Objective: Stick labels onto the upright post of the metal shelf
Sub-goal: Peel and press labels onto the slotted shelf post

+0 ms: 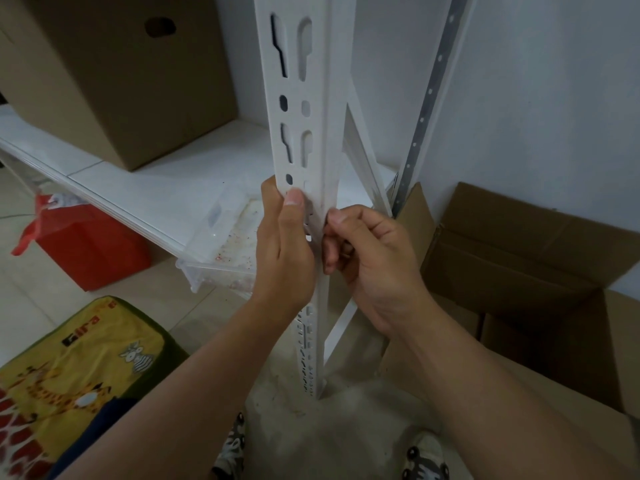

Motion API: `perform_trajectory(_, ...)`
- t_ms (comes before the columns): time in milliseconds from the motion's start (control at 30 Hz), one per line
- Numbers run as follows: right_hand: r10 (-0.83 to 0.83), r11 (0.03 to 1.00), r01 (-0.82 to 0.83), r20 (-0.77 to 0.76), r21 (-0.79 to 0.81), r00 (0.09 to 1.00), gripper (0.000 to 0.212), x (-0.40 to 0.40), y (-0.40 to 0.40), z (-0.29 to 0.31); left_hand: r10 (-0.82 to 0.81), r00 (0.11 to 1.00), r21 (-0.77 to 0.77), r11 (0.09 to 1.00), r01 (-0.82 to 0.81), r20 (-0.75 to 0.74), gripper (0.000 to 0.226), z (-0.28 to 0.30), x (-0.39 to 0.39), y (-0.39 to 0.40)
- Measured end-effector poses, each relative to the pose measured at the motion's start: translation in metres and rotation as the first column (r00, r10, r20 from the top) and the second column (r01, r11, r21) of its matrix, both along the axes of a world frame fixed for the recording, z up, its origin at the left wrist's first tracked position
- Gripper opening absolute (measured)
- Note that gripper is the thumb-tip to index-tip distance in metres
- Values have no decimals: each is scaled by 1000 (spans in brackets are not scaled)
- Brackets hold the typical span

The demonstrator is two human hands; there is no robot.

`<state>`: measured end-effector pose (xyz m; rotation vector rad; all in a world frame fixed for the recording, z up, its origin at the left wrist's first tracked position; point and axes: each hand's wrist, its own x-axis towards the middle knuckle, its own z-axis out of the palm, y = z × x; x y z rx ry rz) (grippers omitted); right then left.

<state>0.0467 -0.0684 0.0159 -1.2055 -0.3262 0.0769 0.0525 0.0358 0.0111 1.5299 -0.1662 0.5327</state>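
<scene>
Bare forearms reach up from the bottom edge toward a white metal post point(313, 140), and below them two patterned shoes stand on a dusty concrete floor point(346, 410). At far left lies a yellow cushion point(79, 358) printed with a giraffe and a zebra, soft and rounded, with a red bag point(90, 244) beyond it. Above sits a smooth white shelf board point(145, 178) bearing a brown cardboard box point(114, 74) with an oval handle hole; a clear plastic tub point(221, 244) lies under the board's edge. The left hand point(284, 251) wraps the post's left edge, thumb pressed flat on its front face. The post stands upright at frame centre, long axis vertical, a matte angle section punched with keyhole slots and oval holes. The right hand point(374, 268) has curled fingers pinching at the post's right edge; whether a label sits between them I cannot tell. Right of it, open cardboard flaps point(519, 258) lean against a pale wall.
</scene>
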Motion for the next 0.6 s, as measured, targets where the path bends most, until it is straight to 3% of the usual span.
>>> perform_trajectory(467,-31,999,31,11,-28,999,23,-3,1,-1,3,1000,40,999,-3,-1,35,1,-1,1)
perform_trajectory(600,-55,998,55,-2,-30,998,24,-3,2,0,1,1000,57,998,-3,31,24,-2,1,2)
